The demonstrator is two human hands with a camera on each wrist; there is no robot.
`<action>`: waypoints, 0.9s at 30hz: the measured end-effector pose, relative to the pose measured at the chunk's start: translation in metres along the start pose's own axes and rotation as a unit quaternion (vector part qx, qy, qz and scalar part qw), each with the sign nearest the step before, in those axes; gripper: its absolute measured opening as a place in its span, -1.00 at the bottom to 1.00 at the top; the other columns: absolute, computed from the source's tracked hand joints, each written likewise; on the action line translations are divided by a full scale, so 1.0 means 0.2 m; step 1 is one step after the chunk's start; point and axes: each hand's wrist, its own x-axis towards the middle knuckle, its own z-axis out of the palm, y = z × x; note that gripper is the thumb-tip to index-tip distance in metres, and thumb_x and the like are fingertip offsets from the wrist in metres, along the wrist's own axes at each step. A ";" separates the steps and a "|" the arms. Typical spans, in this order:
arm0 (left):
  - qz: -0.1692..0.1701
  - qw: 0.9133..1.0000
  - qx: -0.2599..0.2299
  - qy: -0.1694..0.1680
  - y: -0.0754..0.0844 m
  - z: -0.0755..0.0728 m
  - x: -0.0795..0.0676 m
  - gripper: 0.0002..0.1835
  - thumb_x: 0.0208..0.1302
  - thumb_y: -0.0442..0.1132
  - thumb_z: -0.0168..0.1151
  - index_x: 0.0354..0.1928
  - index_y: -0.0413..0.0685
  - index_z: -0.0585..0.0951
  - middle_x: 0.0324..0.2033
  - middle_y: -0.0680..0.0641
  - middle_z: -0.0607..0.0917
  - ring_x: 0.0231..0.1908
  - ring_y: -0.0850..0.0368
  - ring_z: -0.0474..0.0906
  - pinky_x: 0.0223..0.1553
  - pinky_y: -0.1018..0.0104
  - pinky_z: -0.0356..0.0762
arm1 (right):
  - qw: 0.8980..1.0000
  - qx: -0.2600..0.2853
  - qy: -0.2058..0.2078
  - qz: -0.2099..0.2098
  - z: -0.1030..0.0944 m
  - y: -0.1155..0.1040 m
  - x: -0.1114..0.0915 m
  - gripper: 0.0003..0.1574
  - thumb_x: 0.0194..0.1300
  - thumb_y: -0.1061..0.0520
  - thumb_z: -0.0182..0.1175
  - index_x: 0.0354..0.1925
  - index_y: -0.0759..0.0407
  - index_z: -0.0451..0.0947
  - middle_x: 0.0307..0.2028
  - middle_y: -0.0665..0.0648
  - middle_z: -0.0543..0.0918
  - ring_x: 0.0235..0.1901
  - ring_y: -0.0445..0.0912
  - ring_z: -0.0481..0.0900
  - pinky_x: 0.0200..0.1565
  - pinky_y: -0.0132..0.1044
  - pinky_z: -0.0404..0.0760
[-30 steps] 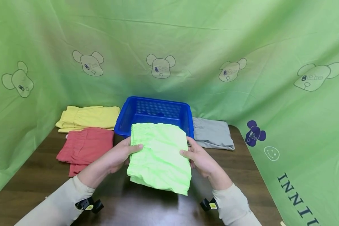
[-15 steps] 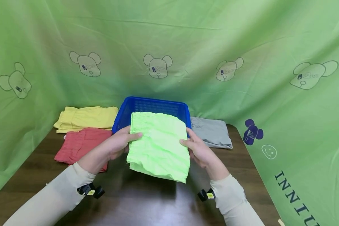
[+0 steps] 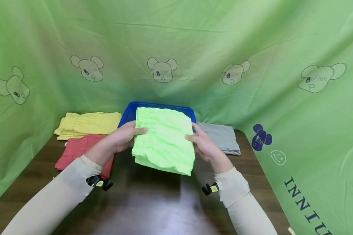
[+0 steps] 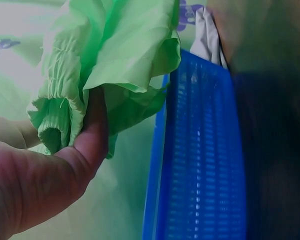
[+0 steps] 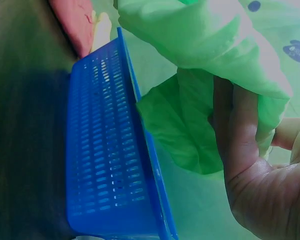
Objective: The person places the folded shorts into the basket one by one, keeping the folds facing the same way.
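Note:
Both hands hold up a folded pair of lime-green pants (image 3: 164, 140) by its two sides. My left hand (image 3: 125, 136) grips the edge with the gathered elastic waistband, thumb on top and fingers underneath. On the opposite edge my right hand (image 3: 205, 143) pinches the layers in the same way. Behind and partly hidden by the pants stands a blue plastic basket (image 3: 161, 104). In the left wrist view the waistband folds bulge around the fingers, close to the basket wall (image 4: 202, 150). A lower flap of the green cloth overlaps the basket rim (image 5: 132, 85) in the right wrist view.
Folded yellow pants (image 3: 89, 124) and folded red pants (image 3: 76, 150) lie left of the basket on the brown wooden table (image 3: 153, 209). Folded grey cloth (image 3: 220, 137) lies to its right. A green curtain (image 3: 194, 39) with bear prints hangs behind.
Both hands have carried the green pants forward, from in front of the basket to over its near side, covering more of it. The grip looks the same.

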 end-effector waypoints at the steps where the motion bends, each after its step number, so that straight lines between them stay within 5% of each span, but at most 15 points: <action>1: 0.001 1.000 0.002 0.001 0.00 -0.01 0.01 -0.52 0.61 -0.22 0.01 0.45 -0.19 0.26 0.01 -0.11 0.72 -0.09 0.05 0.76 -0.09 0.05 0.74 | 1.000 0.000 0.002 0.000 0.00 -0.01 0.02 -0.18 0.57 0.23 0.00 0.61 -0.06 -0.09 -0.34 0.05 0.74 -0.65 -0.18 0.58 -0.48 -0.30 0.65; 14: 0.000 1.000 0.010 0.009 0.06 -0.11 0.12 -0.53 0.60 -0.25 0.01 0.45 -0.18 0.28 -0.03 -0.10 0.71 -0.13 0.04 0.77 -0.12 0.03 0.74 | 1.000 0.028 0.002 0.010 -0.02 -0.06 0.16 -0.24 0.60 0.27 -0.06 0.58 -0.03 -0.08 -0.15 0.14 0.70 -0.35 -0.07 0.76 -0.35 -0.18 0.75; 27: 0.003 0.999 0.038 0.025 0.11 -0.17 0.21 -0.54 0.60 -0.26 0.02 0.44 -0.17 0.29 -0.02 -0.12 0.67 -0.14 0.05 0.75 -0.12 0.04 0.74 | 0.999 0.040 0.025 0.021 -0.02 -0.11 0.28 -0.23 0.59 0.27 -0.03 0.59 -0.04 -0.05 -0.14 0.13 0.68 -0.37 -0.10 0.73 -0.34 -0.22 0.74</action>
